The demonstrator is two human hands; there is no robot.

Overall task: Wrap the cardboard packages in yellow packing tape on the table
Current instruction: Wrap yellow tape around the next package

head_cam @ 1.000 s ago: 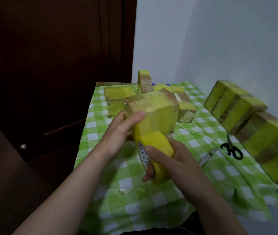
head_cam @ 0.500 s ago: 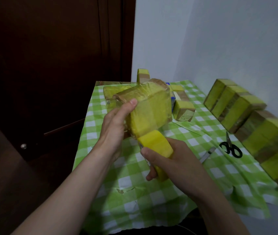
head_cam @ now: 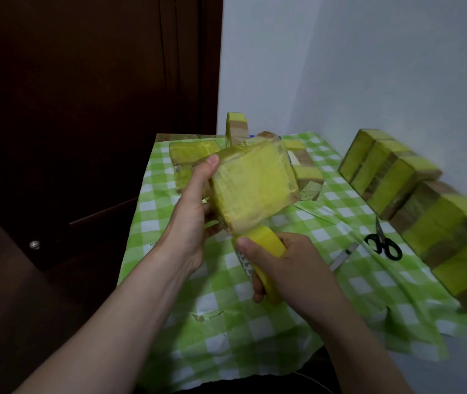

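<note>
Held package (head_cam: 252,183): square cardboard block, broad face fully covered in yellow tape, tilted, raised above the table (head_cam: 226,322), gripped by the left hand (head_cam: 192,223). Tape roll (head_cam: 266,241): yellow, on edge, touching the package's lower corner, gripped by the right hand (head_cam: 292,265). Row of packages (head_cam: 391,177): part-taped, at right. Cluster of packages (head_cam: 192,155): far end.

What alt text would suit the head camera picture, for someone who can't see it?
A person's left hand holds up a cardboard package covered in yellow tape while the right hand grips the tape roll just below it. Underneath lies a green checked tablecloth with black scissors and more taped packages.
</note>
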